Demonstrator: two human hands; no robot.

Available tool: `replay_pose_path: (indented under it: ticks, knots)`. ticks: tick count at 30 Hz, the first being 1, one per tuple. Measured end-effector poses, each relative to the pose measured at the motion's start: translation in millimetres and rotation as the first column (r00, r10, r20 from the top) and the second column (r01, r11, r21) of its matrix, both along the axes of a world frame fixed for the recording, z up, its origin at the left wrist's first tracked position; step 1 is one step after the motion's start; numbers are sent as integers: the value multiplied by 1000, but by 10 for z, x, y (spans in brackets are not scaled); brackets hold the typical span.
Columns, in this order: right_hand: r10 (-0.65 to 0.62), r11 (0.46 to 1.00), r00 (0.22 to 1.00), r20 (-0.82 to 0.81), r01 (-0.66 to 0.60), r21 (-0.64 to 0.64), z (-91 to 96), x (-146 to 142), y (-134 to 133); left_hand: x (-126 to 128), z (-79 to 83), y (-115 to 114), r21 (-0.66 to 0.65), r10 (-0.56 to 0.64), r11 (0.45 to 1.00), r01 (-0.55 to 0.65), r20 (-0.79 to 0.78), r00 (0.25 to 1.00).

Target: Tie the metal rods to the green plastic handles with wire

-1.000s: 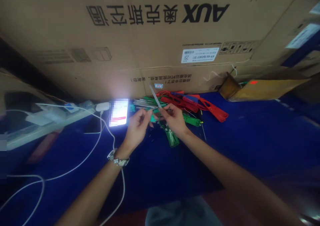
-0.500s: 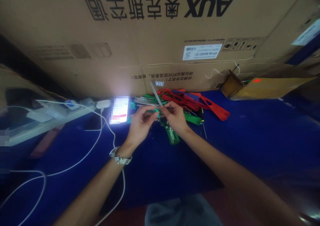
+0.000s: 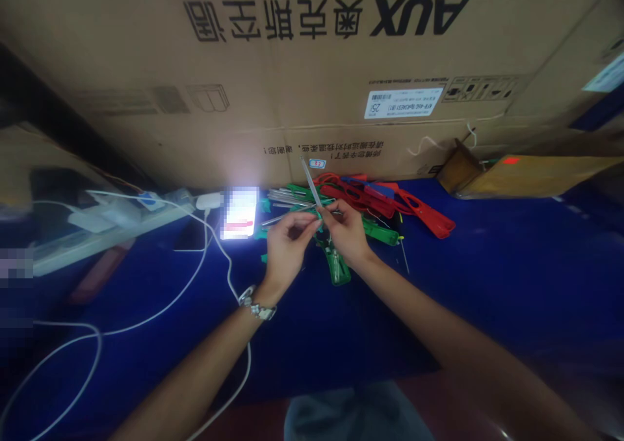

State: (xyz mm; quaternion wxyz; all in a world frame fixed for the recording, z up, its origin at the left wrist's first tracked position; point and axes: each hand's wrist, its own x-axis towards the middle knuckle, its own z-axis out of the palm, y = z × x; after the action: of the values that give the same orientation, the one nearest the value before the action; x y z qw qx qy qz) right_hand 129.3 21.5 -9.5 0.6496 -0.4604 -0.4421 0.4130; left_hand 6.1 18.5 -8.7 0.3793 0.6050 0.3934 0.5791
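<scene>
My right hand (image 3: 348, 234) pinches the lower end of a thin silver rod (image 3: 311, 179), which slants up and to the left. Against it my left hand (image 3: 286, 251) is closed, thumb and forefinger on a small green strip (image 3: 320, 218) at the rod's base. Fingers hide most of that strip. Just below the hands lies a green plastic handle-like piece (image 3: 338, 268). Behind them are more silver rods (image 3: 291, 198), some with green bits at their ends. Red plastic pieces (image 3: 358, 197) are heaped behind my right hand.
A lit phone (image 3: 238, 213) stands left of my hands, near a white charger (image 3: 208, 200). White cables (image 3: 160, 311) loop over the blue table surface (image 3: 487, 285). A large cardboard box (image 3: 292, 103) walls off the back. At right leans a brown envelope (image 3: 526, 177).
My left hand has come closer to the right, and the green strip between them is now more covered by fingers. The whole view has shifted slightly.
</scene>
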Motion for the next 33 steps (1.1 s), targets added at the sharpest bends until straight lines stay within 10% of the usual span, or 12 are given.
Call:
replay_pose_path:
  ticks: [14,24,33]
  knots:
    - [-103,994,978,-183,94,-60,-11,-116,-49,95,-48,-30,-25,72,997,-70,111,991]
    - [-117,989,922,-370,73,-129,-39,-118,-41,-49,73,7,245,52,969,26,-307,950]
    - [-130,990,956,-263,111,-86,-17,-98,-31,-53,14,31,305,91,952,24,-355,930]
